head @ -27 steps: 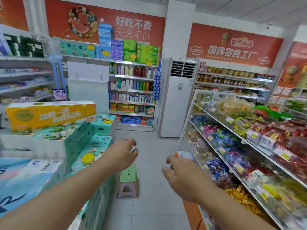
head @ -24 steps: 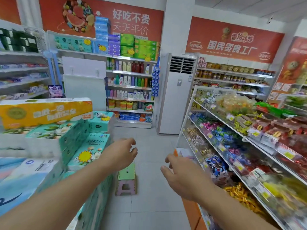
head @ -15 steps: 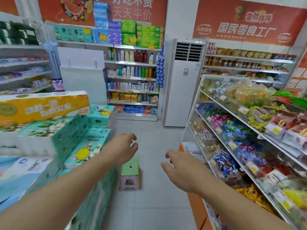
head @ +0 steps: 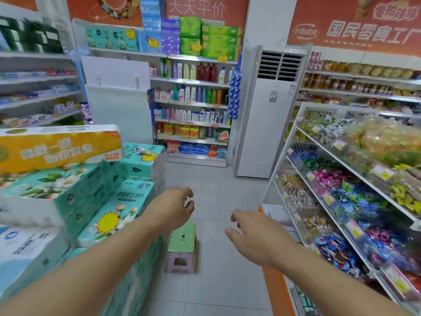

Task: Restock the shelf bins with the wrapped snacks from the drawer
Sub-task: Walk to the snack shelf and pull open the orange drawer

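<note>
**Head view: both hands empty in the aisle, restocking not visibly started**

Head camera looks down a shop aisle, and from this one picture I judge the task to be at an early or in-between point. The shelf bins (head: 337, 201) on the right are already filled with many wrapped snacks (head: 355, 199) in blue, pink, green and gold wrappers, so I cannot tell which bins still need stock. No open drawer is seen; only an orange base panel (head: 273, 281) shows low under the shelf, and a drawer may be there, but this is a guess. Fetching snacks and placing them in the bins seems still to do.

The left hand (head: 169, 208) hangs over the floor near the stacked tissue packs (head: 114, 213), its fingers (head: 188, 192) loosely curled, holding nothing and touching nothing. The right hand (head: 255, 236) reaches forward near the shelf end, fingers (head: 237, 216) relaxed and slightly spread, also empty. A small folding stool (head: 182, 247) stands on the floor between and below the two hands.
</note>
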### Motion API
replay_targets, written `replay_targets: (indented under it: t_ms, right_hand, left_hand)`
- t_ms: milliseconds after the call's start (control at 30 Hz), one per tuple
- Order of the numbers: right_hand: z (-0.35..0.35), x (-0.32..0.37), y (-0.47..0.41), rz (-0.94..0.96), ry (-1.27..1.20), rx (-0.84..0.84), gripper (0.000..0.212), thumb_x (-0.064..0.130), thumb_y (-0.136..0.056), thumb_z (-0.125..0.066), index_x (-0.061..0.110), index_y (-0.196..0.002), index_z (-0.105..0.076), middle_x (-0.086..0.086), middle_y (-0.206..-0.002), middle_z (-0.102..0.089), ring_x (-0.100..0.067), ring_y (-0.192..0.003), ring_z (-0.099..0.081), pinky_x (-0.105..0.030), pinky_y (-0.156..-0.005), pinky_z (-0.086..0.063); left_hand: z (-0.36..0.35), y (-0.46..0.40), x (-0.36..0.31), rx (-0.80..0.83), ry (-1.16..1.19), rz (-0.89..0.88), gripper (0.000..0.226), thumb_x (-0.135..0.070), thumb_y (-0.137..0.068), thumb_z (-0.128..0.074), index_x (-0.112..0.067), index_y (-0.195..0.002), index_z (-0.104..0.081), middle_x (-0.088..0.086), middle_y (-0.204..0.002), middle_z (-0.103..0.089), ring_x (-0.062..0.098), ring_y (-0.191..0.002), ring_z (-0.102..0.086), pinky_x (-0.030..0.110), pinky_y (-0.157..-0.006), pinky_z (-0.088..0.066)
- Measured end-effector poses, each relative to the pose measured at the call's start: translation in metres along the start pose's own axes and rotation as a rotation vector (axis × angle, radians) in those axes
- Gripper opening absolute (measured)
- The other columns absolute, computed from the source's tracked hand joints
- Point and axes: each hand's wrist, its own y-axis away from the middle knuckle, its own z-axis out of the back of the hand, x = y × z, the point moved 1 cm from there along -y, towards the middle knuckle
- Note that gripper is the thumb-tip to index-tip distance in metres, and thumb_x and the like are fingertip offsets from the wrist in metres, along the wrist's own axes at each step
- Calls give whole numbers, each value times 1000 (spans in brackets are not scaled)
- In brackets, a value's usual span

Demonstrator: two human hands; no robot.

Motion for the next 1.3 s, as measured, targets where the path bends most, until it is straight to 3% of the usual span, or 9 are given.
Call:
replay_targets:
  t_ms: [400, 767, 1033, 1300]
  right_hand:
    - [9, -37, -136, -77, -11, 12, 44, 56, -105, -37, 25, -130, -55, 3, -125, -64, -22, -115, -60, -38, -82, -45]
    - [11, -142, -277, -44, -56, 24, 44, 55, -104, -37, 23, -127, -56, -1, -122, -63, -26, -112, -60, -40, -89, -51]
    - [14, -173, -384, -12, -74, 54, 44, 54, -104, -36, 24, -129, -56, 0, -117, -62, -24, -105, -59, -42, -89, -53]
    - [7, -201, -482, -141, -76, 36, 42, 56, -103, -36, 24, -122, -56, -1, -115, -63, -27, -106, -61, -43, -91, -53]
  left_hand:
    - [-27, -161, 24, 74, -34, -64, 38, -46, -103, -49, -31, -137, -57, -4, -139, -60, 19, -114, -63, 39, -94, -56]
    - [-83, -301, 0, 92, -62, -21, 37, -47, -103, -47, -32, -135, -57, -6, -133, -61, 17, -109, -63, 36, -90, -57]
    - [-98, -399, 17, 100, -74, 10, 38, -46, -104, -46, -31, -137, -56, -6, -134, -60, 17, -109, -63, 37, -90, -57]
    - [-135, -531, 37, 177, -27, -58, 37, -48, -104, -46, -32, -136, -55, -6, -137, -56, 18, -110, -62, 37, -89, -56]
